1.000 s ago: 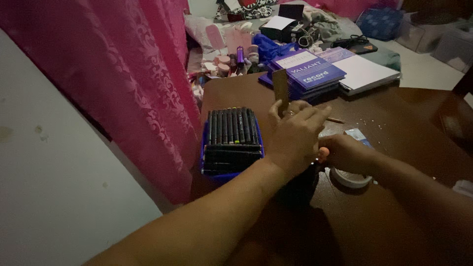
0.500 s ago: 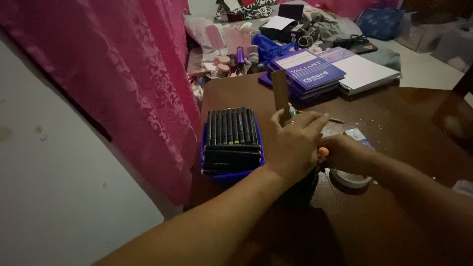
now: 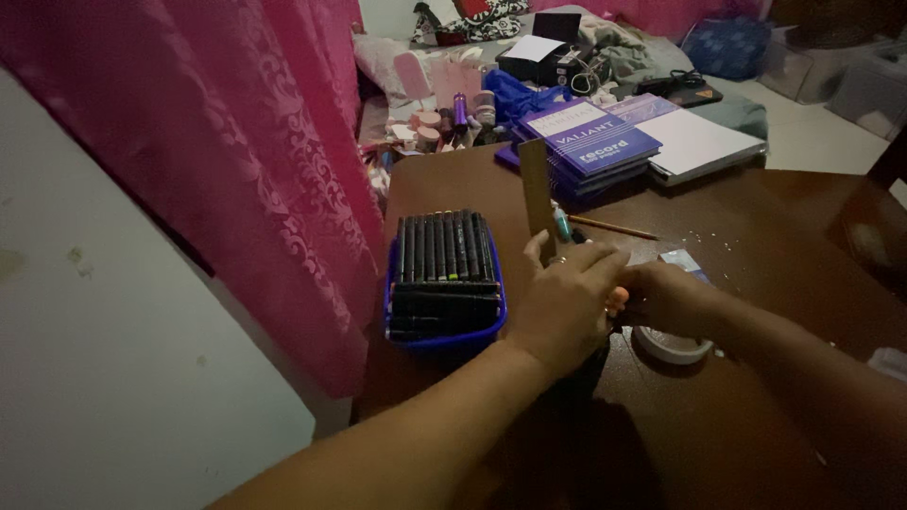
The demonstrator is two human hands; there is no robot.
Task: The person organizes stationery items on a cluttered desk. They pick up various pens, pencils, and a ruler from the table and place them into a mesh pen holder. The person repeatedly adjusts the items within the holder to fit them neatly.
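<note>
Dark pouch (image 3: 576,364) on the brown table (image 3: 756,217), both hands at its mouth.

Pouch sits near the table's front edge, just right of the blue marker tray (image 3: 444,326). Left hand (image 3: 567,297) lies curled over its top, fingers bent and closed on the rim. Right hand (image 3: 666,297) pinches something small and orange (image 3: 617,298); the exact grip is hard to read in the dim light. Brown ruler (image 3: 537,194) and a teal pen (image 3: 563,225) stand up beyond the knuckles. Pencil (image 3: 614,228) lies loose on the table, and white tape roll (image 3: 673,345) too, so the gathering looks part done.
</note>
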